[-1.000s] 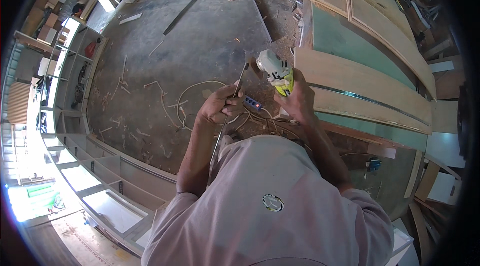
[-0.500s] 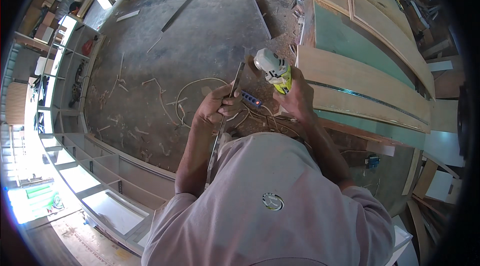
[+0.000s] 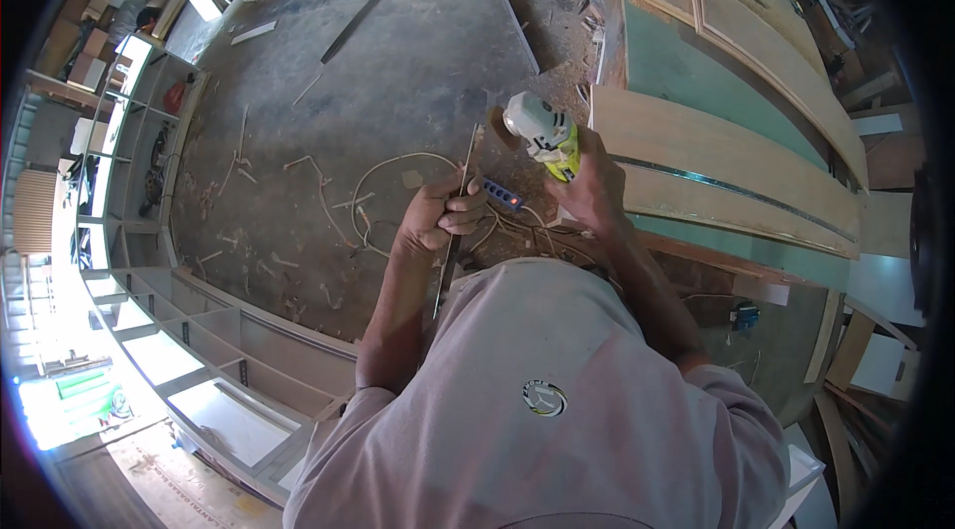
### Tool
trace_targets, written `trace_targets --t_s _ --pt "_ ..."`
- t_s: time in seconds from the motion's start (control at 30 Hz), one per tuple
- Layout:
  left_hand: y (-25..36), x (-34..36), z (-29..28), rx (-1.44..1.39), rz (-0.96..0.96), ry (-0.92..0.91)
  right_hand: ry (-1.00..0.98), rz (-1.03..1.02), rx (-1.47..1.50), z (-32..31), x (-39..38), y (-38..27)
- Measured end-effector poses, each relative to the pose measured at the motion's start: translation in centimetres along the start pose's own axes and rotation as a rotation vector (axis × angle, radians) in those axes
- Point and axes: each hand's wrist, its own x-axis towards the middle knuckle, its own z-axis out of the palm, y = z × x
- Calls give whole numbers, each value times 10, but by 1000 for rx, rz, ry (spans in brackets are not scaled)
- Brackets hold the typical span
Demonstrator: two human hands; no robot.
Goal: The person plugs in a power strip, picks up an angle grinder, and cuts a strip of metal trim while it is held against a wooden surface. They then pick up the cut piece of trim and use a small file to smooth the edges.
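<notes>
My right hand [image 3: 597, 193] grips an angle grinder [image 3: 540, 123] with a grey head and a yellow-green body. Its brownish disc [image 3: 503, 129] faces left, close to the upper end of a long thin strip [image 3: 472, 149], apparently metal. Around that strip my left hand [image 3: 441, 215] is closed, fingers wrapped over its middle. The strip stands tilted, its lower end coming down beside my shirt. Whether disc and strip touch, I cannot tell. Below the grinder, a blue power strip [image 3: 502, 194] with a lit red switch lies on the floor.
Curved wooden panels [image 3: 736, 136] lie on a greenish-topped bench at right. A white-framed shelf unit [image 3: 214, 315] bends along the left. Ahead, a long dark strip [image 3: 373, 14] arches across the floor. Pale cable [image 3: 363, 176] loops and scraps lie near my hands.
The strip in my left hand has turned and slid upward, its lower end now higher. My left hand has shifted slightly right; the grinder has moved a little up and left.
</notes>
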Motion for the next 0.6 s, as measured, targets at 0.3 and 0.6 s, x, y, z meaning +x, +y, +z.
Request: trace_targets --t_s 0.3,0.6 --pt "-2 3 5 136 6 228 -48 13 33 -19 2 -2" --pt "-1 5 8 222 -30 273 -19 -127 -55 -26 6 5"
